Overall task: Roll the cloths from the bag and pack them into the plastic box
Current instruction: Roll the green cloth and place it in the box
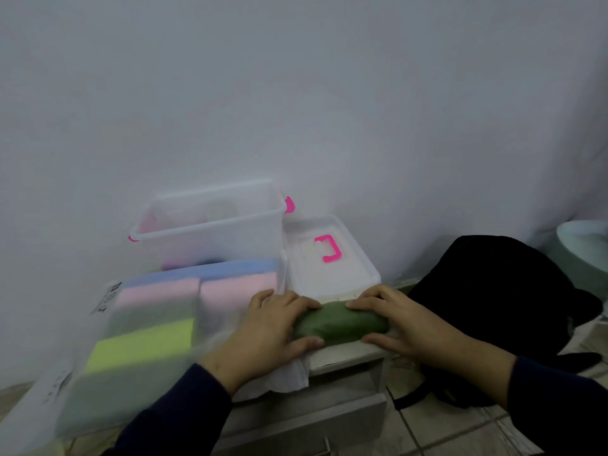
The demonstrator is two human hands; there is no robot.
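**Inspector:** State of the grip?

**Assistant:** Both hands are on the green cloth roll [340, 320]. The left hand [269, 327] grips its left end, fingers curled over the top and thumb against the near side. The right hand [404, 324] grips the right end the same way. The roll lies flat and crosswise between them.

**Inspector:** Location of the roll?

**Assistant:** At the near edge of the white cabinet top [345, 352], towards its right corner, on a white sheet [289, 373] that hangs over the front edge.

**Inspector:** Surroundings?

**Assistant:** The box lid [332, 268], with a pink handle, lies just behind the roll. The plastic box [210, 225] stands open at the back left by the wall; pink shapes show faintly through it, too blurred to identify. The clear bag [131, 327] lies to the left, touching the left hand, with blue, pink and yellow-green cloths inside. A black backpack [500, 311] sits beside the cabinet on the right, on the tiled floor [444, 426].
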